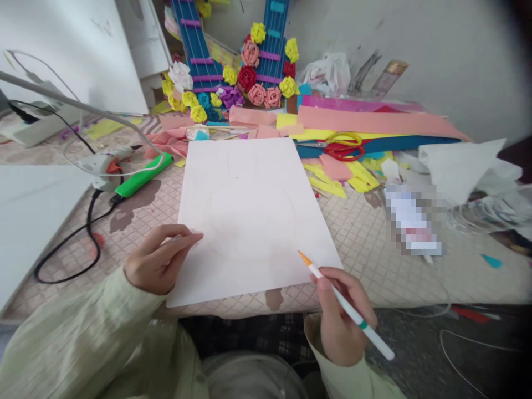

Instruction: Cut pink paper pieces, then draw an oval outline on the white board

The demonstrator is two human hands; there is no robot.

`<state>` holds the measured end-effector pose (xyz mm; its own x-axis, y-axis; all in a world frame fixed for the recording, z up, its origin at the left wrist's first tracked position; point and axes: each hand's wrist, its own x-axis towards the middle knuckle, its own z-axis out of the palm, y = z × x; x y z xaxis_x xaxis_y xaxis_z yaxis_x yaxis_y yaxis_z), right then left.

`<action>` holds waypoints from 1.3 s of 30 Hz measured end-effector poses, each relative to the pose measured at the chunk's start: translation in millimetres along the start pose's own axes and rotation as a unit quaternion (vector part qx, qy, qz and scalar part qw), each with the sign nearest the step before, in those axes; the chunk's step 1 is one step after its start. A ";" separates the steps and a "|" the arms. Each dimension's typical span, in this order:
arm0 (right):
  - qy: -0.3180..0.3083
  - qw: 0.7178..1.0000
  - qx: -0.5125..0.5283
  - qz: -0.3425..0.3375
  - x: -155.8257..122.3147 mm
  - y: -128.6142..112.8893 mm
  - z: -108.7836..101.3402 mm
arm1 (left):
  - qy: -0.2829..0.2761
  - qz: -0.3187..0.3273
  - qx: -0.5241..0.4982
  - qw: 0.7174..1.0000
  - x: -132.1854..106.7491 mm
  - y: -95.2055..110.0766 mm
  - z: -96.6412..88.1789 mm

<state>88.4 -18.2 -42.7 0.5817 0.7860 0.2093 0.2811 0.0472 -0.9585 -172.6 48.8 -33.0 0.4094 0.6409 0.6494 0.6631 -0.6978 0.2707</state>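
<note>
My right hand grips a white marker pen with an orange tip and a green band. The tip is close to the lower right part of a large white sheet. Faint pale lines curve across that sheet in a rounded shape, and a small dark dot sits near its upper middle. At the sheet's lower left edge, my left hand has thumb and fingertips pressed together, with nothing visible between them.
Behind the sheet stand blue guitar-like shapes with paper roses. Red-and-yellow scissors lie among coloured paper strips. To the left are a glue gun, a green bar and cables; to the right, a blurred-out phone and a plastic bottle.
</note>
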 end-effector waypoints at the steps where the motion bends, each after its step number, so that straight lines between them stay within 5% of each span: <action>1: -0.011 1.000 -0.010 0.005 0.0 -0.9 1.0 | 0.006 -0.011 -0.001 1.000 -6.9 -2.2 2.5; 7: -0.032 0.999 -0.033 0.020 24.5 7.0 1.4 | 0.044 -0.120 -0.034 0.991 -23.7 -0.5 15.1; 14: -0.025 1.000 -0.016 0.010 41.0 19.6 2.0 | -0.040 -0.044 -0.014 0.998 6.0 3.1 -7.4; 18: -0.011 0.999 -0.050 0.007 37.0 16.0 5.5 | -0.076 0.017 0.069 0.995 33.9 -13.7 -13.9; 23: 0.001 0.999 -0.048 0.020 35.5 14.5 6.5 | -0.125 0.078 0.119 0.982 57.1 -44.5 -0.1; 29: -0.006 0.998 -0.050 0.041 35.8 15.1 5.3 | -0.139 0.106 0.120 0.977 56.8 -71.1 12.8; 39: 0.001 0.996 -0.065 0.060 33.6 5.6 8.0 | -0.143 0.176 0.094 0.969 49.6 -83.3 19.7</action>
<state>103.3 13.3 -42.6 0.6182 0.7803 0.0950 0.3058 -0.1275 -0.9435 -195.2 145.1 -37.4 0.7700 0.4554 0.4469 0.5427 -0.8357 -0.0836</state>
